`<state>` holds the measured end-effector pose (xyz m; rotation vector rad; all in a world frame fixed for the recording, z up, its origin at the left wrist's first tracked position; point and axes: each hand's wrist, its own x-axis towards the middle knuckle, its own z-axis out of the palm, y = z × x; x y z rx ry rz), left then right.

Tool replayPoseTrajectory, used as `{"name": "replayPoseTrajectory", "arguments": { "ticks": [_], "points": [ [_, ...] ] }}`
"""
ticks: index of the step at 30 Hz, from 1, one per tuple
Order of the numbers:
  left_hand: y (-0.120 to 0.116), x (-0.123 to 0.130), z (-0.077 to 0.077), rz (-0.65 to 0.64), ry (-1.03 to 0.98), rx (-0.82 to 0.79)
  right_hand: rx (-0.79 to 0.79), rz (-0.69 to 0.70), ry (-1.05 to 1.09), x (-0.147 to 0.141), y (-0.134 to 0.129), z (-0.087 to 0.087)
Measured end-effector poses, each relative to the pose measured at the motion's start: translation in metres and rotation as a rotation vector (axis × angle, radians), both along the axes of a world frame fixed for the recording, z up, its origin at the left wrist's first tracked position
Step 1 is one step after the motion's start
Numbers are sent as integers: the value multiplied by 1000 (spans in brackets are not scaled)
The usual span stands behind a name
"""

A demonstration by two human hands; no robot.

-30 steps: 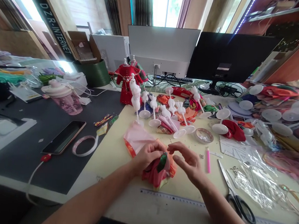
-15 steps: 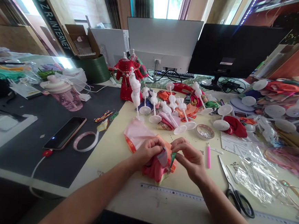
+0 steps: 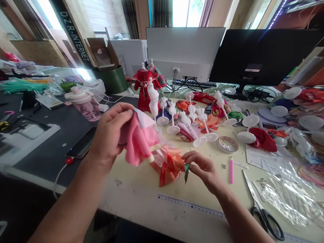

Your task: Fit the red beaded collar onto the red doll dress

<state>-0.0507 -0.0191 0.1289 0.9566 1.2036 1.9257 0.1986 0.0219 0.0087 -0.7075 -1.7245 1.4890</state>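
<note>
My left hand [image 3: 107, 132] is closed on a piece of pink cloth [image 3: 139, 144] with a pale grey edge, holding it up above the table at the left. Its lower folds hang in front of an orange and pale pink cloth [image 3: 171, 167], and whether the two are joined I cannot tell. Between thumb and fingers, my right hand [image 3: 203, 168] pinches a small green strip [image 3: 186, 172] whose pointed end hangs down. These fingertips also meet the right edge of the orange cloth; whether they grip it is unclear.
Black-handled scissors [image 3: 266, 216], a pink pen [image 3: 231, 171] and a clear ruler [image 3: 189, 206] lie near my right arm. Behind are several white doll mannequins [image 3: 203, 119] and a round dish [image 3: 228, 144]. A phone [image 3: 78, 145] and pink bottle [image 3: 86, 106] are at left.
My left hand has moved left and up, lifting the pink cloth away from my right hand. My right hand stays near its place with the green strip. The view has shifted slightly left.
</note>
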Motion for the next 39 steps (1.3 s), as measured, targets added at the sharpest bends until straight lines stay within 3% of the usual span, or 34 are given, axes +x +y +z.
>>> {"name": "replayPoseTrajectory", "arguments": {
  "ticks": [3, 9, 14, 18, 21, 25, 28, 32, 39],
  "points": [
    [-3, -4, 3, -27, 43, -14, 106, 39, -93, -7, -5, 0],
    [-10, 14, -14, -175, -29, -157, 378, 87, -282, -29, -16, 2],
    [-21, 21, -11, -268, -54, -178, 639, 78, -399, -48, -13, -4],
    [-24, -1, -7, -129, -34, -97, 478, 84, -380, -34, -12, 3],
    [-23, -26, -9, 0, -24, -67, 244, 42, -314, -3, -12, 16],
    [-20, -48, -16, 115, -8, -44, 70, -15, -243, 43, -15, 31],
    [-17, -52, -23, 171, 99, -62, -8, -165, -123, 68, -21, 35],
    [-8, -54, -37, 200, 149, -152, -89, -380, -72, 82, -29, 33],
    [10, -69, -64, 238, 158, -226, -159, -490, -130, 92, -24, 16]
  ]
}}
